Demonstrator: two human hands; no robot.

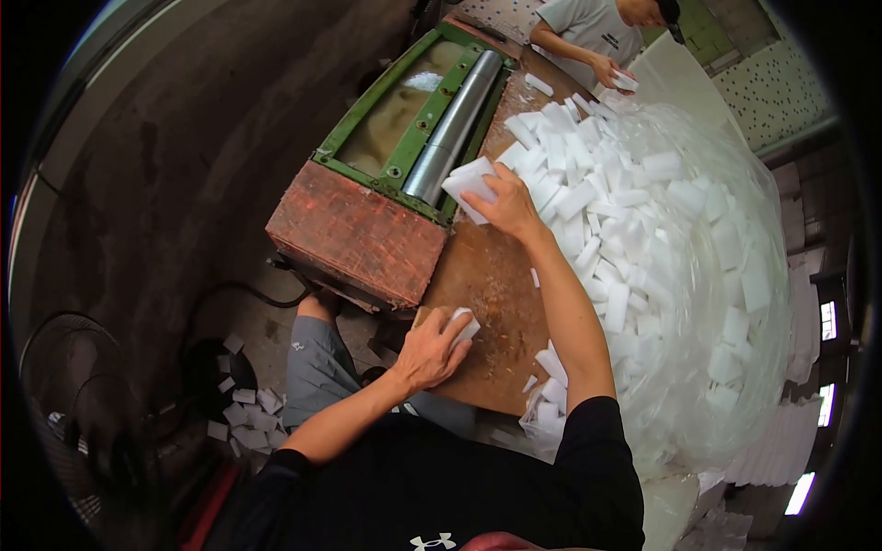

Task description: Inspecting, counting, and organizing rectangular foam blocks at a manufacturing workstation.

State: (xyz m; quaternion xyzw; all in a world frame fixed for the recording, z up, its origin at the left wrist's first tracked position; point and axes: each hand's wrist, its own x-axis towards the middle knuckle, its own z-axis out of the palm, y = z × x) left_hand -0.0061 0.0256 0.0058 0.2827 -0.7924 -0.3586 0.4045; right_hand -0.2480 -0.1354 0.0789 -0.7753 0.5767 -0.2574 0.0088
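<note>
Near the lower end of a shiny metal roller [457, 126], my right hand [508, 202] is closed around a flat white foam block [469, 186]. My left hand [430, 351] rests low over the brown wooden board [496, 378], its fingers wrapped round a smaller white foam block [467, 325]. The roller lies in a green metal frame [367, 184] on a reddish-brown box. To the right of my right forearm rises a large heap of white foam blocks [634, 197], partly inside a clear plastic bag [763, 303].
A co-worker [593, 41] at the far right holds a white block in their hands. Several loose blocks [253, 418] lie on the floor at lower left, by a dark round container. A cable [243, 289] runs beside the box [358, 234]. Stacked white sheets [781, 441] stand at right.
</note>
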